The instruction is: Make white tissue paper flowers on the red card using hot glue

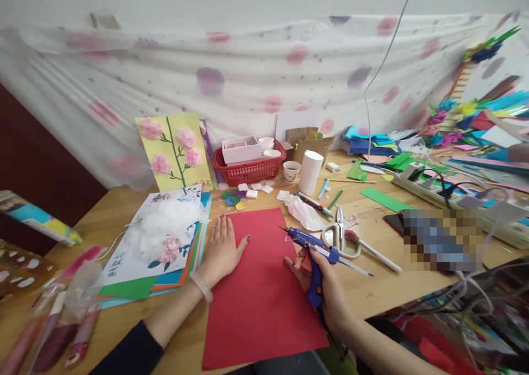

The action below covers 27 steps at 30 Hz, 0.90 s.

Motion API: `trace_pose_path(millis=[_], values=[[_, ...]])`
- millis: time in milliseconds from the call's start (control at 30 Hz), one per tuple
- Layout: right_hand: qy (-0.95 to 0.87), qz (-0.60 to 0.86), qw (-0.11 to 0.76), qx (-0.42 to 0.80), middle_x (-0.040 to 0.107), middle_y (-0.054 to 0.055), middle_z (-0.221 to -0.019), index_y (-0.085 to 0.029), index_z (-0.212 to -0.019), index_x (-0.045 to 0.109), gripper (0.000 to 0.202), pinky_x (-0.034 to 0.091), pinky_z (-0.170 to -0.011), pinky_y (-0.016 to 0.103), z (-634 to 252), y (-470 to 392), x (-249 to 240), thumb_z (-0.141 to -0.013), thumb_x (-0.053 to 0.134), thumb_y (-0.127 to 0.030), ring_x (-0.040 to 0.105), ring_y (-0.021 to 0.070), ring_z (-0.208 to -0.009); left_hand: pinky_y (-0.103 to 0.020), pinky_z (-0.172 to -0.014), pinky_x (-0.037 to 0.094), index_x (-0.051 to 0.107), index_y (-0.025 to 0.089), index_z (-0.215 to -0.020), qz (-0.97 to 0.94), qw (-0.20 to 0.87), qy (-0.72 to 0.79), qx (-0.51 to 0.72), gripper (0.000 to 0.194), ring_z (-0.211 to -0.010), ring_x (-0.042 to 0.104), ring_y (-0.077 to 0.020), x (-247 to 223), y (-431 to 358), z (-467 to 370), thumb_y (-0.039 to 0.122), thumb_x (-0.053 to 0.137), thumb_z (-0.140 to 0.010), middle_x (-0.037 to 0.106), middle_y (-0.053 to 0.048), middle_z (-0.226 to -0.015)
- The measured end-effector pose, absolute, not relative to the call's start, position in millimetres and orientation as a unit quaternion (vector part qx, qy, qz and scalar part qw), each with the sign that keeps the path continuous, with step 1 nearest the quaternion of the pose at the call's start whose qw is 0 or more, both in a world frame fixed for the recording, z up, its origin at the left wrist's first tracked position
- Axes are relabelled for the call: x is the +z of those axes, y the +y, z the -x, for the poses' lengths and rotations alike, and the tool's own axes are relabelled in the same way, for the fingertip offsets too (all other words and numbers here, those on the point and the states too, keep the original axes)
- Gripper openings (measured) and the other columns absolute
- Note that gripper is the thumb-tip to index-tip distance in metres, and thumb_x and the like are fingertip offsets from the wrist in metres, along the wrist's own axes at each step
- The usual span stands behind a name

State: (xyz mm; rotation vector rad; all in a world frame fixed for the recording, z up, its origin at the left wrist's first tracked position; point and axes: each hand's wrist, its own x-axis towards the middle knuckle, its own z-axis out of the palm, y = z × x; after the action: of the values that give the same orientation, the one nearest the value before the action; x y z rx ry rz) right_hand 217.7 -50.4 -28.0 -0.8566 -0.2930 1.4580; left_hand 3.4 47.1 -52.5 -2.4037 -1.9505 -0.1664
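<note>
Left hand (223,248) flat on red paper (264,298), its long axis running away from the person. Right hand (326,287), nearer the paper's right edge, grips glue gun (314,244), nozzle pointing left.

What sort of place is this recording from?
Probably a craft room or home craft table: a glue gun in the right hand, red paper under the left, and scissors nearby.

No words came clear to me: red characters (201,183) on the yellow picture (176,152) and dark characters (115,266) on the white sheet (134,254) looked too small.
</note>
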Motion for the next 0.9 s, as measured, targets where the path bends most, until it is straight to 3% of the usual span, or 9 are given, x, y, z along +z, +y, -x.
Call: trace_pose_path(millis=[100, 267, 333, 533, 700, 900], values=[[-0.118, 0.379, 0.667, 0.63, 0.068, -0.002, -0.072, -0.02, -0.079, 0.065, 0.026, 0.059, -0.079, 0.035, -218.1, -50.4, -28.0, -0.068, 0.079, -0.039, 0.065, 0.0158, -0.068, -0.054, -0.114, 0.024, 0.029, -0.007, -0.145, 0.783, 0.01, -0.62, -0.047, 0.085, -0.144, 0.019, -0.0414, -45.6, 35.2, -33.4, 0.062, 0.029, -0.095, 0.024, -0.033, -0.152], [-0.187, 0.377, 0.67, 0.611, 0.067, -0.001, -0.068, -0.021, -0.072, 0.066, 0.024, 0.058, -0.077, 0.032, -217.8, -50.8, -26.0, -0.07, 0.076, -0.042, 0.066, 0.018, -0.071, -0.047, -0.118, 0.021, 0.027, 0.024, -0.152, 0.922, -0.073, -0.381, -0.024, 0.063, -0.147, 0.015, -0.0268, -32.7, 37.4, -54.9, 0.057, 0.022, -0.099, 0.02, -0.01, -0.16], [-0.2, 0.384, 0.67, 0.602, 0.067, 0.0, -0.067, -0.021, -0.072, 0.066, 0.025, 0.057, -0.077, 0.031, -217.5, -50.7, -26.2, -0.071, 0.075, -0.044, 0.065, 0.0174, -0.07, -0.046, -0.118, 0.021, 0.027, 0.027, -0.151, 0.927, -0.08, -0.367, -0.021, 0.058, -0.148, 0.016, -0.024, -31.4, 49.7, -49.5, 0.054, 0.022, -0.1, 0.02, -0.007, -0.16], [-0.203, 0.402, 0.663, 0.598, 0.069, 0.001, -0.069, -0.021, -0.073, 0.067, 0.028, 0.056, -0.081, 0.032, -217.8, -50.9, -28.2, -0.069, 0.076, -0.047, 0.065, 0.0179, -0.072, -0.045, -0.119, 0.02, 0.028, 0.016, -0.151, 0.887, -0.041, -0.458, -0.038, 0.059, -0.148, 0.015, -0.0239, -36.5, 78.7, -15.8, 0.046, 0.025, -0.101, 0.022, -0.012, -0.159], [-0.214, 0.403, 0.659, 0.597, 0.068, 0.0, -0.067, -0.021, -0.072, 0.066, 0.029, 0.055, -0.086, 0.033, -218.1, -51.4, -27.0, -0.069, 0.075, -0.049, 0.066, 0.0184, -0.074, -0.046, -0.118, 0.022, 0.026, 0.012, -0.151, 0.866, -0.012, -0.498, -0.042, 0.065, -0.146, 0.02, -0.026, -42.7, 67.4, 16.5, 0.051, 0.023, -0.099, 0.024, -0.015, -0.158], [-0.193, 0.397, 0.664, 0.603, 0.068, 0.0, -0.068, -0.021, -0.073, 0.065, 0.027, 0.056, -0.085, 0.032, -218.0, -50.5, -28.1, -0.069, 0.077, -0.046, 0.066, 0.0178, -0.074, -0.051, -0.114, 0.027, 0.032, -0.01, -0.142, 0.764, 0.052, -0.643, -0.028, 0.086, -0.142, 0.025, -0.0393, -52.3, 50.6, 13.8, 0.062, 0.027, -0.095, 0.029, -0.034, -0.15]])
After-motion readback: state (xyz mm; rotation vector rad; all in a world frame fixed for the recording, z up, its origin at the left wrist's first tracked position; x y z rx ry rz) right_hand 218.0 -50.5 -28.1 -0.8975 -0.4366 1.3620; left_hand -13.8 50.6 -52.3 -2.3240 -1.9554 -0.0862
